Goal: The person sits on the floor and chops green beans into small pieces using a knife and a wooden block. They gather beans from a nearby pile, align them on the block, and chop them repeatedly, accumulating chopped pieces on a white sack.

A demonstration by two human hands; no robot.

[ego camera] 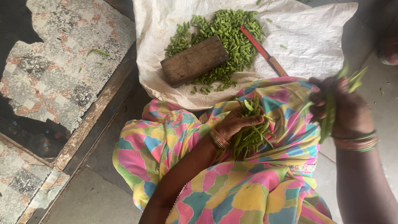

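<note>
Head view: the left hand (237,121) rests on a bright patterned lap, fingers curled around a bundle of whole green beans (248,137). The right hand (346,110) is raised at the right, closed around a few more bean pods (329,118). Ahead, on a white sack (315,37) on the floor, lie a heap of chopped beans (232,33), a wooden block (194,61) and a red-handled knife (263,50).

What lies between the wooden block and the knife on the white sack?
A heap of chopped green beans fills the stretch between wooden block and knife, head view.
</note>
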